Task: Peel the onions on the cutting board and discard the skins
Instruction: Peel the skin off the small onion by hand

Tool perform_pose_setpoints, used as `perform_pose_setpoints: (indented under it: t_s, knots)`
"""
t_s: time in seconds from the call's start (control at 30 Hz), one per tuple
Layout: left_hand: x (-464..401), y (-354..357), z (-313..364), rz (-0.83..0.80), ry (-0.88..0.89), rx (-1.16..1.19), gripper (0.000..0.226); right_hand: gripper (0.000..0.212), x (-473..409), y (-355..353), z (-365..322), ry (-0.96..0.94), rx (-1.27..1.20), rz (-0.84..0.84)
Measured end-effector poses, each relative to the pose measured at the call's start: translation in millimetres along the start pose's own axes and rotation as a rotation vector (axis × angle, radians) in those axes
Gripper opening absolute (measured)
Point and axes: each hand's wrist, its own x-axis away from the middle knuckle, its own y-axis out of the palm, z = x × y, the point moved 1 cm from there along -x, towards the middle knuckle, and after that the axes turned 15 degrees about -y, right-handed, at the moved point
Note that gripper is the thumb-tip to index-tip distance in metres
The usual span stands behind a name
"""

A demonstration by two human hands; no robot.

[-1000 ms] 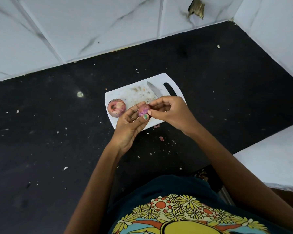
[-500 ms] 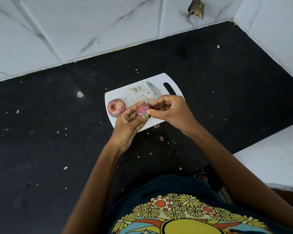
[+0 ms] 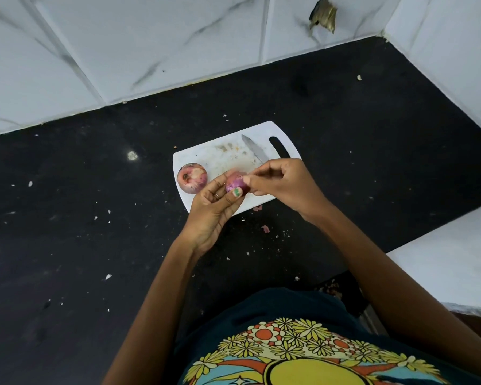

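Since a second ago our right hand (image 3: 283, 187) has drawn slightly rightward, pinching skin at the small onion (image 3: 235, 184), which our left hand (image 3: 211, 209) grips above the cutting board's (image 3: 222, 157) near edge. A second onion (image 3: 192, 177) sits on the board. Thin skin may tear short, or scraps may drop onto the worktop (image 3: 95, 218).

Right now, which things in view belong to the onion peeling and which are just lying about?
Job: held onion, left hand, right hand, second onion, cutting board, skin scraps.
Lying about: knife, countertop crumbs, wall debris.
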Motion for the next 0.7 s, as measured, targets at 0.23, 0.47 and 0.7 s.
perform_pose_setpoints:
  t_s: [0.23, 0.47, 0.7]
  knots:
    - [2, 3, 1, -0.015, -0.020, 0.025, 0.045, 0.011, -2, 1, 2, -0.067, 0.115, 0.027]
    - [0, 6, 1, -0.008, 0.005, 0.070, 0.042, 0.013, 1, 0, -2, -0.015, -0.058, 0.036]
    - [1, 8, -1, 0.004, 0.021, 0.112, 0.049, 0.017, 9, 8, -1, -0.105, 0.071, 0.053]
